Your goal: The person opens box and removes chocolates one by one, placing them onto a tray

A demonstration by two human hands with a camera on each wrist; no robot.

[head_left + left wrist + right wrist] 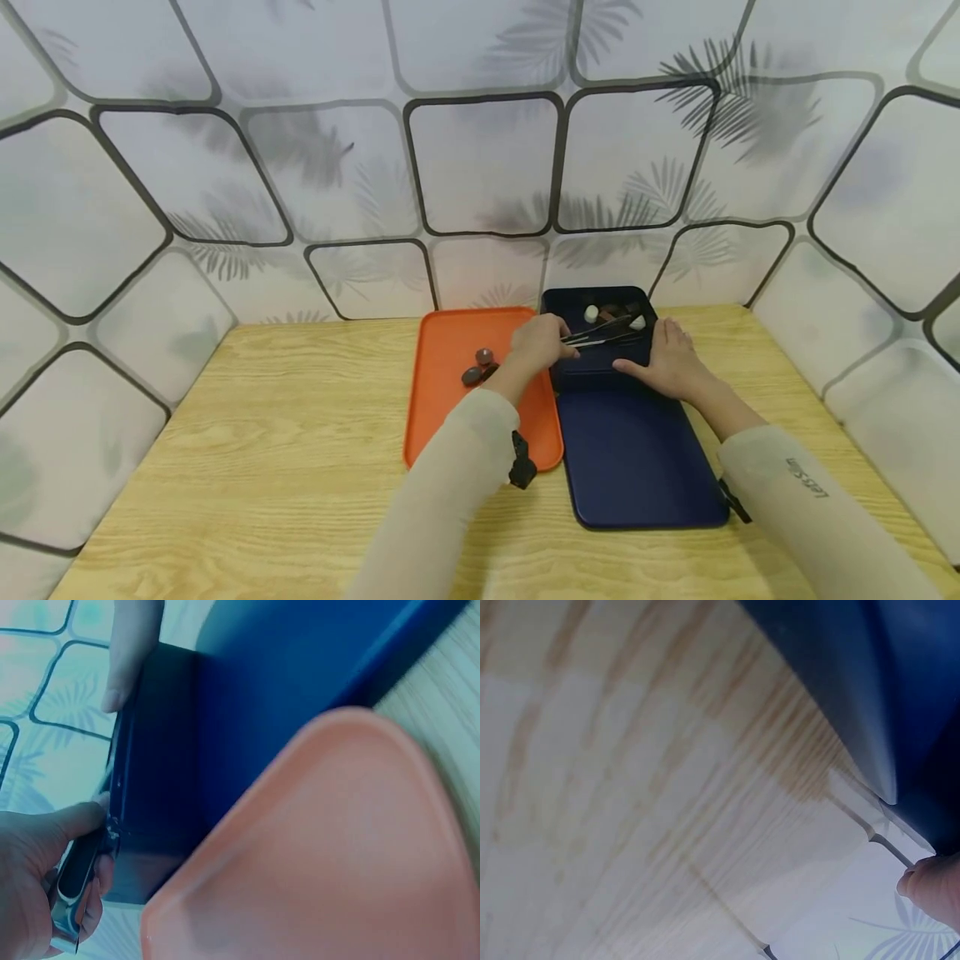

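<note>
My left hand [542, 340] grips a pair of metal tongs [600, 335], whose tips reach into a dark blue box [596, 381]. In the left wrist view the tongs' bent handle end [73, 879] shows between the thumb and curled fingers. Inside the box lie a white piece [592, 313] and several brown ones, partly covered by the tongs. My right hand [672, 364] rests at the box's right front corner, fingers extended along the side and thumb spread over the front. Only a fingertip of that hand [934, 891] enters the right wrist view.
An orange tray [442, 417] lies left of the box, bearing several dark round pieces [472, 376]. In front of the box is a flat dark blue lid-like panel [637, 467]. All stand on a wood-grain table [285, 433], with patterned cloth [480, 167] behind and at both sides.
</note>
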